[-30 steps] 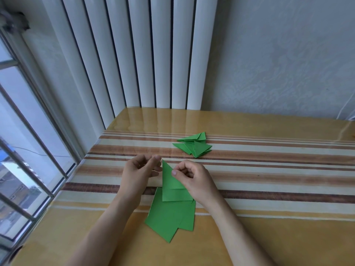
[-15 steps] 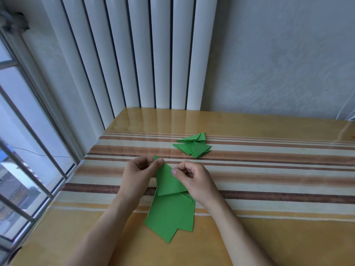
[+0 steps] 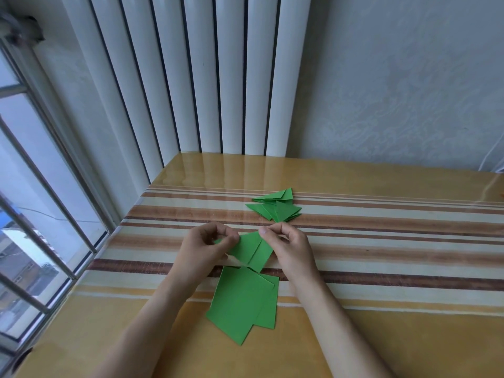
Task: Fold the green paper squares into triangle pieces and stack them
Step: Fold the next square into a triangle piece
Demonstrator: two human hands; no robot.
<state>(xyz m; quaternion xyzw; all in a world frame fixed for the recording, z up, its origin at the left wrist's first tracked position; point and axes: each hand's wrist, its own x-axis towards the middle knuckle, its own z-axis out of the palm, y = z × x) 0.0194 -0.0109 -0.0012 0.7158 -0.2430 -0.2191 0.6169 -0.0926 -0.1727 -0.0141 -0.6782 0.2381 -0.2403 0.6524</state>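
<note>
Head view: half-folded green piece [image 3: 252, 251] held just above the table [image 3: 381, 336] near its left edge, between unfolded squares [image 3: 241, 301] and finished triangle stack [image 3: 275, 207]. Left hand [image 3: 203, 251] pinches its left corner, right hand [image 3: 289, 246] pinches the top corner, fingers curled. Paper looks light, thin, creases easily; best held at corners.

Left hand [image 3: 208, 248]: bare, no ring, no glove | Right hand [image 3: 289, 248]: bare, no ring | Both forearms: uncovered, no sleeves, no watch visible
</note>
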